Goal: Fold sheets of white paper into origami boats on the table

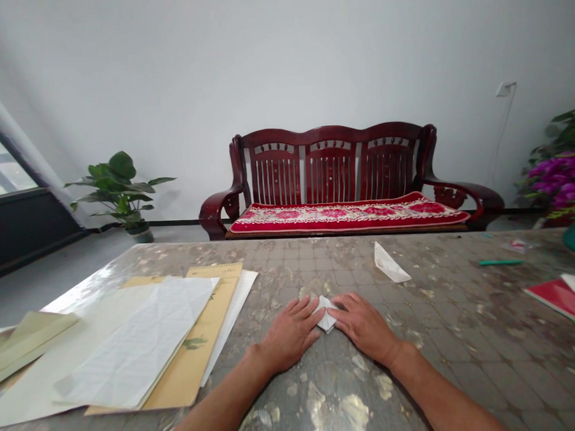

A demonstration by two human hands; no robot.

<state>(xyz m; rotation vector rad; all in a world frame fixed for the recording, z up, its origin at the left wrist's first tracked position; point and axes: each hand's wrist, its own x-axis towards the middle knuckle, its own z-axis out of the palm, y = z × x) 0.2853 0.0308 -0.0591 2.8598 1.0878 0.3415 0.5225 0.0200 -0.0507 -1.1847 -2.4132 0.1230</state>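
Paper folding at the table, with clock directions taken from the work at centre and 12 o'clock pointing away from the person. A small white folded paper lies on the tabletop between the two hands, one corner toward 12. The left hand, at 9 o'clock, lies palm down, its fingers flat and slightly apart, pressing the near edge without closing around it. The right hand, at 3 o'clock, has its fingers bent, thumb side on the opposite edge; whether it pinches the paper cannot be told. Progress: the sheet is already reduced to a compact packet, evidently by several folds; how many remain is not shown. A second folded piece, lying apart at 2 o'clock, appears to be at rest. At 9 o'clock, creased white sheets lie over a tan pad, neither being handled.
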